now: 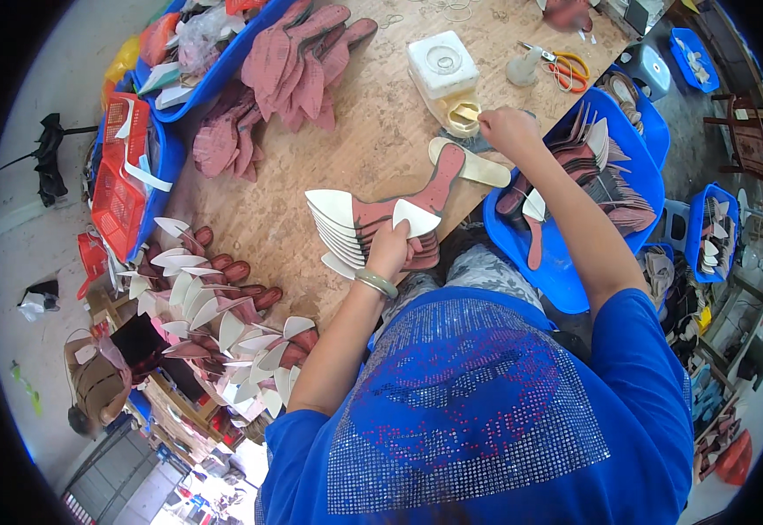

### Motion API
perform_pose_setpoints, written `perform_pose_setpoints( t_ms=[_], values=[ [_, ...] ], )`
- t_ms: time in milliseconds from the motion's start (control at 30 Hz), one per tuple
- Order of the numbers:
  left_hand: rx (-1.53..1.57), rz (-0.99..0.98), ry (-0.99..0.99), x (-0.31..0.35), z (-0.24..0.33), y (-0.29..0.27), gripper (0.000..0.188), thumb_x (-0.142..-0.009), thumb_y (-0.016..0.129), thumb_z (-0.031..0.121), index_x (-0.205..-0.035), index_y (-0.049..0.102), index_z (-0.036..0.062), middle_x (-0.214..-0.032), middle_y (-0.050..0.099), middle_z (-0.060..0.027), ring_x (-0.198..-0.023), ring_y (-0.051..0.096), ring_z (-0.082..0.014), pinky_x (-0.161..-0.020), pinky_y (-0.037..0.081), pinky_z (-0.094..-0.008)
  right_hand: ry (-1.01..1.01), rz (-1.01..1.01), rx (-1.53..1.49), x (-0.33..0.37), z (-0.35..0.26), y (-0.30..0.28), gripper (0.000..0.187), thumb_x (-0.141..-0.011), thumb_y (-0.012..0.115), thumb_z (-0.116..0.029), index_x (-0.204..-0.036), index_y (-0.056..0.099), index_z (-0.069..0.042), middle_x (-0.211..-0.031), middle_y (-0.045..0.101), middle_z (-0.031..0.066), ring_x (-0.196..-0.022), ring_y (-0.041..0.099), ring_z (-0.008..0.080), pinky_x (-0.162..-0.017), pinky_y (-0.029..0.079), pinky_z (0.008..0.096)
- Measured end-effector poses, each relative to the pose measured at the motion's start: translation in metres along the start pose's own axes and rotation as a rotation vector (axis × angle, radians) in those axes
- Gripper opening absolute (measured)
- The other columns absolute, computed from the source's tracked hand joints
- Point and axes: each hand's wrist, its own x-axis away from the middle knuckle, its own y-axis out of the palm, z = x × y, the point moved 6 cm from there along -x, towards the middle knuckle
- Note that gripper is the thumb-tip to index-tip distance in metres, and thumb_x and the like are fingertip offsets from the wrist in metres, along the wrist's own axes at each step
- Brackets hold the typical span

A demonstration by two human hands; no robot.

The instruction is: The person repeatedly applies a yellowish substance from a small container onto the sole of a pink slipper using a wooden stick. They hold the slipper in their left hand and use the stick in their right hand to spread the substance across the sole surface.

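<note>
My left hand (pixel 390 251) is closed on a fanned stack of reddish-brown shoe insoles (pixel 377 212) at the table's near edge. White pointed pieces (pixel 330 207) cover the insoles' tips, layered one behind another. One longer insole (pixel 444 179) lies on top, angled up to the right. My right hand (pixel 510 131) is closed at the rim of a small cream-coloured cup (pixel 464 119); what its fingers hold is too small to make out. Beneath my right wrist, a pale flat sole-shaped piece (pixel 485 171) lies partly under the long insole.
A white square container (pixel 443 61) stands behind the cup, near orange-handled scissors (pixel 569 72) and a small pale bottle (pixel 523 68). Red insoles (pixel 298 66) lie at the far left. White-tipped insoles (pixel 215 302) line the left edge. A blue basket (pixel 565 276) of insoles sits right.
</note>
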Motion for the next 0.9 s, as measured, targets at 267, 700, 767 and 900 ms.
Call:
perform_pose_setpoints(
  t_ms=[267,700,767,900],
  values=[
    [0.066,-0.049,-0.058,0.001,0.002,-0.001,0.022,-0.092,0.043,0.020,-0.083,0.052,0.0033,-0.060,0.052,-0.0029,-0.042,0.041,-0.0068,-0.034,0.030,-0.0228,0.018,0.163,-0.060,0.072,0.012,-0.002,0.014,-0.083,0.060,-0.023,-0.083,0.070,-0.013,-0.064,0.062,0.0100,-0.061,0.064,0.0256,-0.053,0.051,0.0377],
    [0.193,-0.075,-0.124,-0.007,-0.005,-0.009,0.016,-0.093,0.045,0.016,-0.088,0.052,0.0028,-0.065,0.054,-0.0041,-0.045,0.039,-0.0057,-0.037,0.030,-0.0209,0.447,-0.351,-0.912,0.172,-0.029,0.018,0.023,-0.082,0.067,-0.022,-0.101,0.071,-0.009,-0.079,0.070,0.0086,-0.068,0.065,0.0128,-0.066,0.049,0.0264],
    [0.176,-0.065,-0.137,-0.011,-0.008,-0.014,0.015,-0.092,0.045,0.016,-0.087,0.052,0.0029,-0.064,0.053,-0.0041,-0.044,0.039,-0.0058,-0.037,0.030,-0.0209,0.435,-0.375,-0.760,0.167,-0.033,0.016,0.021,-0.083,0.067,-0.023,-0.099,0.072,-0.011,-0.086,0.071,0.0110,-0.075,0.068,0.0185,-0.072,0.051,0.0294],
    [0.101,-0.069,-0.092,-0.010,-0.004,-0.015,0.014,-0.091,0.046,0.015,-0.087,0.051,0.0032,-0.064,0.053,-0.0043,-0.044,0.038,-0.0062,-0.037,0.029,-0.0207,0.279,-0.113,-0.838,0.153,-0.007,0.048,0.021,-0.082,0.067,-0.023,-0.097,0.072,-0.009,-0.086,0.070,0.0129,-0.077,0.069,0.0219,-0.072,0.052,0.0329]
  ],
)
